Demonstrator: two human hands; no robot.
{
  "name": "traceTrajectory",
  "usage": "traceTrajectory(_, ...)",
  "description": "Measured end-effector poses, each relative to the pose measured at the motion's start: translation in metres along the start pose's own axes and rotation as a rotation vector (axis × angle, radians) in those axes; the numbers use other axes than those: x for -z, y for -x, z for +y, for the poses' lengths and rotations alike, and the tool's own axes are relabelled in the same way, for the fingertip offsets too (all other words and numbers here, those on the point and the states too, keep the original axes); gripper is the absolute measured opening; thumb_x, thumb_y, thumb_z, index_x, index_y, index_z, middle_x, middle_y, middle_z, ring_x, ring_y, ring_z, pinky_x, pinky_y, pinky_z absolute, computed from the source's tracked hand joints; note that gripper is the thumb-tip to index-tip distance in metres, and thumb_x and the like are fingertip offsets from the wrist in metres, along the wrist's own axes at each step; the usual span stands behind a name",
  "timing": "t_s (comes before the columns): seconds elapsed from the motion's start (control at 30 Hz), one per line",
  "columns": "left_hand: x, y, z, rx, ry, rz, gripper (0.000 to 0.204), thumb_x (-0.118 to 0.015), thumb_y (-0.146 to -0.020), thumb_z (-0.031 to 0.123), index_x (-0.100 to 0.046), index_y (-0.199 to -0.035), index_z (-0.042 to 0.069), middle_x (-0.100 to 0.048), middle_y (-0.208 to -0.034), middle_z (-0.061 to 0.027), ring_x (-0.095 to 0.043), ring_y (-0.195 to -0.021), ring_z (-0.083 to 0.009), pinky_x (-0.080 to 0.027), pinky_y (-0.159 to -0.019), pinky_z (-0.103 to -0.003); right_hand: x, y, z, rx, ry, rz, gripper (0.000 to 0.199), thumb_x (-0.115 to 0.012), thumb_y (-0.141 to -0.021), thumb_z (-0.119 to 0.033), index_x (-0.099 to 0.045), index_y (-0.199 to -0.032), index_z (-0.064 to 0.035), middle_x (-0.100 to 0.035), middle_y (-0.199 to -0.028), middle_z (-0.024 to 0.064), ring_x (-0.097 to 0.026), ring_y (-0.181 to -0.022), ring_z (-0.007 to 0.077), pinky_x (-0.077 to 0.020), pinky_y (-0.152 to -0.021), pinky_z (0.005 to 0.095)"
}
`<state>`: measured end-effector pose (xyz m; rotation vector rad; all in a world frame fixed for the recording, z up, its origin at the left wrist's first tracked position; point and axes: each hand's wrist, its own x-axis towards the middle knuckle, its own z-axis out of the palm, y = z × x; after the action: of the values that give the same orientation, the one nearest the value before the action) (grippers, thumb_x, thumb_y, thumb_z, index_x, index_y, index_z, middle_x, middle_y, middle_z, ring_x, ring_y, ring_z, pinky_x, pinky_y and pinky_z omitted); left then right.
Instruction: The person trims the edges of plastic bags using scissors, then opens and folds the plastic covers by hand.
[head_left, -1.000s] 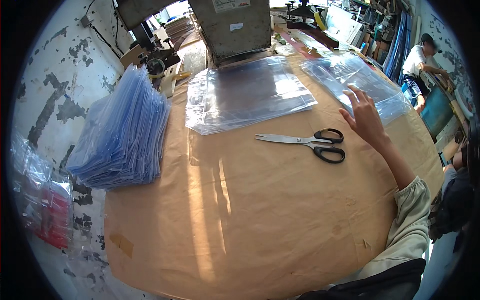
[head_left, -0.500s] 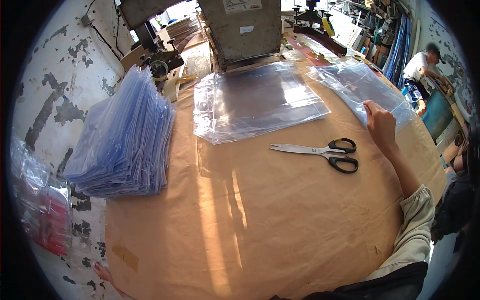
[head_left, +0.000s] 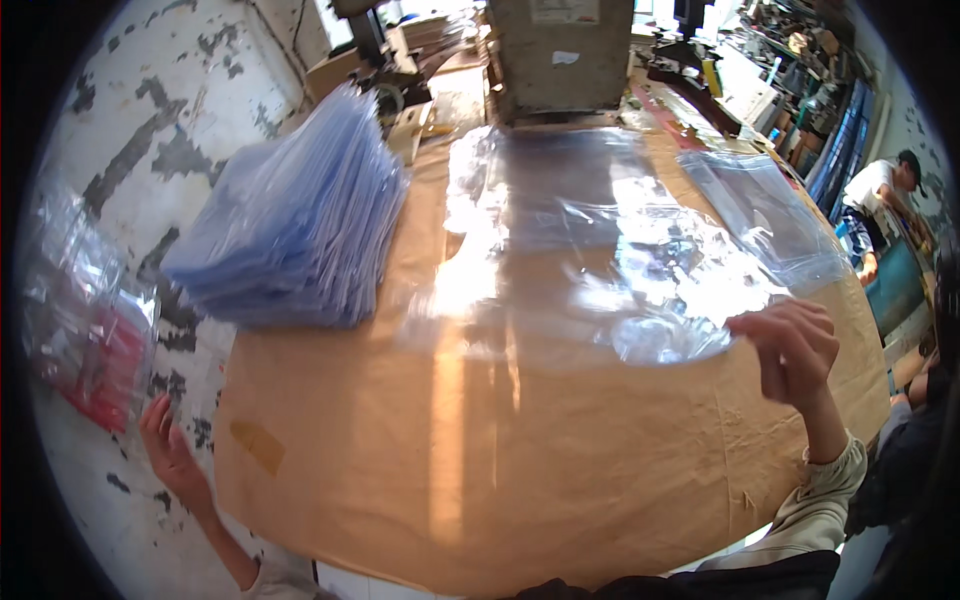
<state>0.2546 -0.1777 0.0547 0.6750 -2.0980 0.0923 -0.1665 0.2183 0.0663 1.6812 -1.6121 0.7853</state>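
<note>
My right hand (head_left: pixel 792 348), at the right of the table, pinches the corner of a clear plastic bag (head_left: pixel 660 345). The bag spreads leftward in bright glare, over the near part of another clear plastic bag (head_left: pixel 575 160) lying before the machine. To the left rises a tall stack of bluish clear plastic bags (head_left: pixel 290 225). Past the table's left edge, my left hand (head_left: pixel 175 460) is raised and empty, its fingers apart. More clear bags (head_left: pixel 768 215) lie flat at the right back. The scissors cannot be seen; the held bag covers where they lay.
A grey machine (head_left: pixel 560 70) stands at the table's far edge, with metal clamps (head_left: pixel 690 75) to its right. Brown paper (head_left: pixel 600 480) covers the table. Bags with red contents (head_left: pixel 105 365) hang by the peeling left wall. At far right, a person (head_left: pixel 880 200) works.
My right hand has come nearer and drawn a clear bag from the right pile across the table, over the scissors. My left hand has risen into view. The whole view has shifted.
</note>
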Motion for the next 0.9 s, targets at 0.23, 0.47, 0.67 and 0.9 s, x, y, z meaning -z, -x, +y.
traceTrajectory(0.23,-0.045,-0.006,0.236,-0.872,0.102,-0.308,0.04,-0.046,-0.086,0.05,-0.059,-0.101,0.015,-0.057,-0.092,-0.0044,-0.057,-0.088,-0.0158,-0.045,-0.083,-0.037,0.002,-0.027,-0.045,0.011,-0.215,-0.34,0.012,-0.061,-0.064,0.002,-0.063,-0.075,-0.0017,-0.059,-0.056,0.0055,-0.054,-0.042,0.0133,-0.0388,-0.038,0.024)
traceTrajectory(0.47,-0.121,-0.008,0.232,-0.526,0.597,-0.95,0.021,-0.057,-0.085,0.028,-0.049,-0.081,0.008,-0.054,-0.054,-0.0066,-0.055,-0.047,-0.0237,-0.043,-0.044,-0.034,-0.018,-0.022,-0.011,-0.435,-0.889,-0.637,0.008,-0.062,-0.076,-0.002,-0.064,-0.083,-0.0001,-0.063,-0.066,0.0065,-0.062,-0.054,0.0119,-0.0472,-0.046,0.0224)
traceTrajectory(0.67,-0.16,0.001,0.213,-0.406,0.803,-1.092,0.027,-0.058,-0.084,0.033,-0.049,-0.084,0.007,-0.053,-0.053,-0.0051,-0.054,-0.047,-0.022,-0.041,-0.042,-0.032,-0.047,0.019,0.007,-0.715,-0.833,-0.709,0.011,-0.062,-0.082,-0.01,-0.063,-0.088,-0.0007,-0.061,-0.065,0.0046,-0.056,-0.053,0.0065,-0.0433,-0.049,0.0201)
traceTrajectory(0.9,-0.156,0.003,0.212,-0.279,0.723,-1.141,0.036,-0.07,-0.075,0.023,-0.051,-0.103,0.011,-0.057,-0.057,-0.0003,-0.053,-0.046,-0.0116,-0.042,-0.044,-0.024,-0.053,0.022,0.007,-0.928,-0.89,-0.716,0.01,-0.063,-0.081,-0.01,-0.062,-0.082,0.0001,-0.059,-0.06,0.0022,-0.054,-0.052,0.0052,-0.041,-0.048,0.0193)
